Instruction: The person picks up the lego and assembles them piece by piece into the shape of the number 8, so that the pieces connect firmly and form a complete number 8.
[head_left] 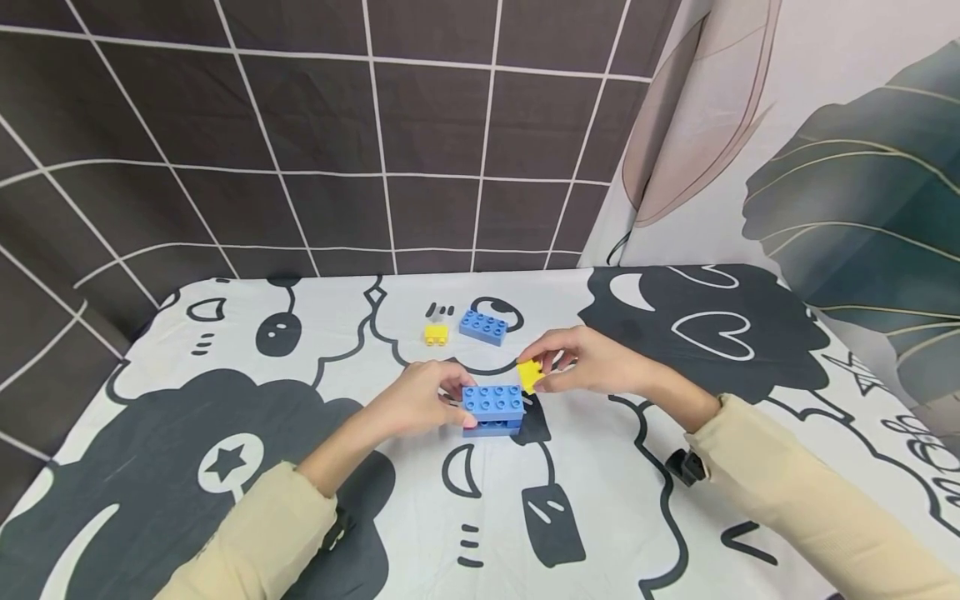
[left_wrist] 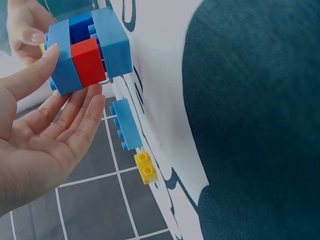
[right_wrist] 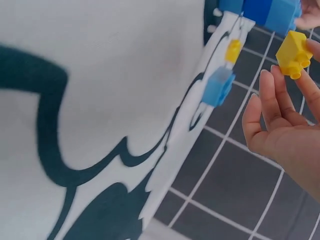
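Note:
My left hand (head_left: 427, 398) grips the left end of a small stack of building blocks, its thumb on the top light-blue block (head_left: 492, 400). In the left wrist view a red block (left_wrist: 89, 62) and a dark-blue block (left_wrist: 81, 28) sit between that top block and a lower light-blue block (left_wrist: 112, 42). Just right of the stack, my right hand (head_left: 592, 360) pinches a yellow block (head_left: 529, 376) between thumb and fingers. In the right wrist view the yellow block's studs (right_wrist: 299, 67) face toward the hand, apart from the stack.
Beyond the hands, another yellow block (head_left: 436, 334) and a loose light-blue block (head_left: 483, 327) lie on the patterned cloth (head_left: 420, 533). A dark grid-patterned curtain (head_left: 427, 108) hangs along the far edge, beside a leaf-print cloth (head_left: 862, 192) on the right.

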